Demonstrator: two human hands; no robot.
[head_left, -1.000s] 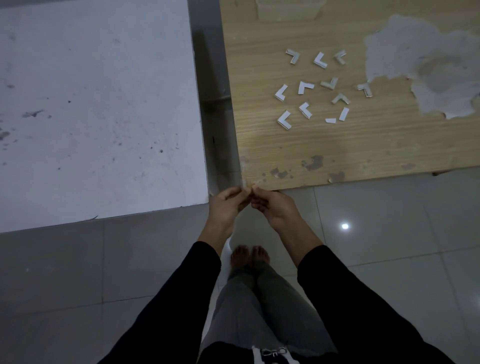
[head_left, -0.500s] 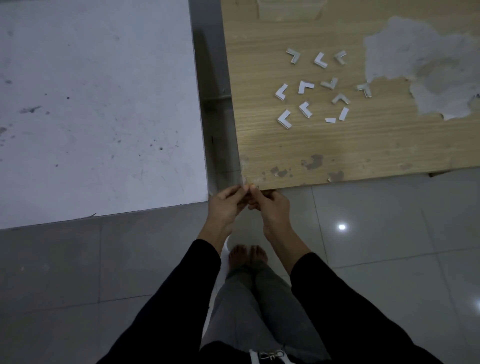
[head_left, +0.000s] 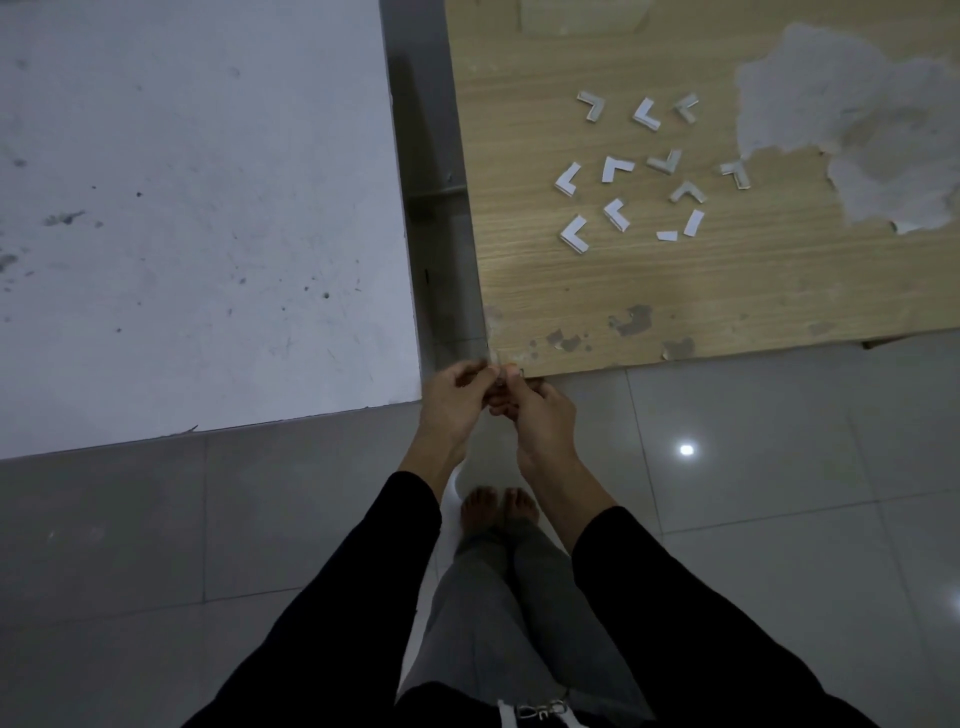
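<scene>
Fingertips closer together than a second ago: then just meeting tip to tip, now overlapped, with the right hand (head_left: 540, 415) tucked partly under the left hand (head_left: 457, 395). Both curled round a small pale piece (head_left: 500, 375), pinched between them just off the near corner of the wooden bench (head_left: 571, 291), out over the floor. Too small and dim to make out its shape. Probably a fold being pressed tighter, judging by the closer grip, and so one step nearer to another finished corner for the group on the bench.

No shift among the L-shaped pieces (head_left: 618, 169) since then: same loose scatter, well apart from the hands. White, flat, sharply creased, paper or thin card by the look. Two short straight strips (head_left: 693, 222) at the near side of the scatter.

Pale wood-grain top, chipped along the near edge, with a large grey-white patch (head_left: 857, 130) of peeled surface at the right. Clear tub (head_left: 582, 21) at the far edge, cut off by the frame. Across a narrow gap to the left, a matte white bench (head_left: 208, 208), speckled with dark marks. Glossy grey floor tiles (head_left: 779, 519) below, with one bright lamp reflection.
</scene>
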